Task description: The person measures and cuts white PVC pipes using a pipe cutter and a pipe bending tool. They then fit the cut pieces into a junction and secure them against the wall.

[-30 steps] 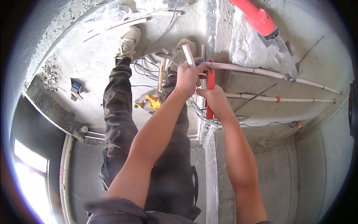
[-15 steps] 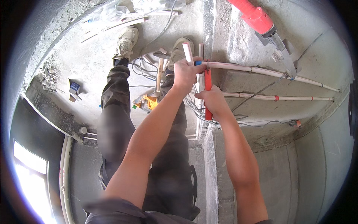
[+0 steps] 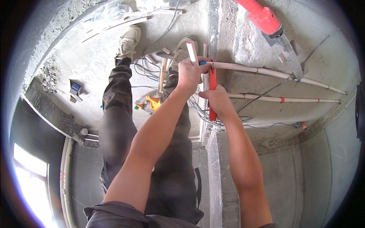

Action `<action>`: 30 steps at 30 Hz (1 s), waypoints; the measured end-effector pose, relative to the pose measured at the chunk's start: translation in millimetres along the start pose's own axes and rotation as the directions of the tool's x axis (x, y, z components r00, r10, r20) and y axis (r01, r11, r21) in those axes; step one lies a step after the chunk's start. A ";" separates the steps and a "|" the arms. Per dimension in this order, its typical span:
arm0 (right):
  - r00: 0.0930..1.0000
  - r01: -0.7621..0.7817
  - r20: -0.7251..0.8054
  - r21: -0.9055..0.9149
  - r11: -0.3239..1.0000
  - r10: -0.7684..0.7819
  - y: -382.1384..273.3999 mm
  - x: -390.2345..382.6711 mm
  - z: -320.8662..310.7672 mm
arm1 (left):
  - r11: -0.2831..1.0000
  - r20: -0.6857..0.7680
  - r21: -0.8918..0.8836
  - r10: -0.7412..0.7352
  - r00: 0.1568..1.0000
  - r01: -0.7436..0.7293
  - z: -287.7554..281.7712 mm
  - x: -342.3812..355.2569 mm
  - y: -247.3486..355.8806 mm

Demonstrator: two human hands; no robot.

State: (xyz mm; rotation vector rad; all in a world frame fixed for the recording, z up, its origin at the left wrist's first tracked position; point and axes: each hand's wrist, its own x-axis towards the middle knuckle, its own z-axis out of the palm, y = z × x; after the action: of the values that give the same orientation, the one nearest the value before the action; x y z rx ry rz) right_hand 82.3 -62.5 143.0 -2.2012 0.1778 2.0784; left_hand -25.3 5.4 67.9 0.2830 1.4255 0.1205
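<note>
My left hand [image 3: 189,76] is closed on a short upright white pipe [image 3: 192,51], beside a small blue fitting [image 3: 204,63] on the end of a long white pipe [image 3: 247,68]. Just right of it and lower, my right hand [image 3: 215,98] grips a flat red hand tool [image 3: 213,78], whose thin metal top crosses the long pipe near the fitting. My fingers partly hide where these parts meet. More upright white pipe and a bundle of grey cables [image 3: 195,107] lie behind my hands.
A red power tool [image 3: 264,19] is at upper right, above a second long pipe [image 3: 296,100]. Below my feet lie yellow gloves [image 3: 154,102], cables, offcuts, a small blue box [image 3: 75,87] and plastic sheeting [image 3: 110,13]. A concrete ledge [image 3: 213,171] runs by my right leg.
My hands and the red hand tool have moved very slightly up and left in the view, along with the surroundings. Both hands keep their grips.
</note>
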 end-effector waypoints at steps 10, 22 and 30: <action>0.997 0.064 -0.043 -0.096 0.993 -0.068 10.8 4.9 -1.7 | 1.000 0.017 -0.014 -0.005 1.000 0.005 -0.5 0.1 -0.6; 0.998 0.054 -0.032 -0.103 0.993 -0.058 3.5 2.8 -1.3 | 1.000 0.019 -0.023 -0.016 1.000 0.016 -1.4 0.2 2.4; 0.989 0.149 0.000 -0.095 0.984 -0.149 6.0 1.2 -1.5 | 0.990 -0.173 -0.026 -0.140 0.975 0.137 -2.3 -83.2 12.9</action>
State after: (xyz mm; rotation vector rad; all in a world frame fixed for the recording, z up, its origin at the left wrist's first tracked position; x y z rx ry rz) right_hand 82.8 -68.6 141.9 -2.1989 -0.0842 2.0382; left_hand -38.5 -2.8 150.6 0.1633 1.6137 0.0416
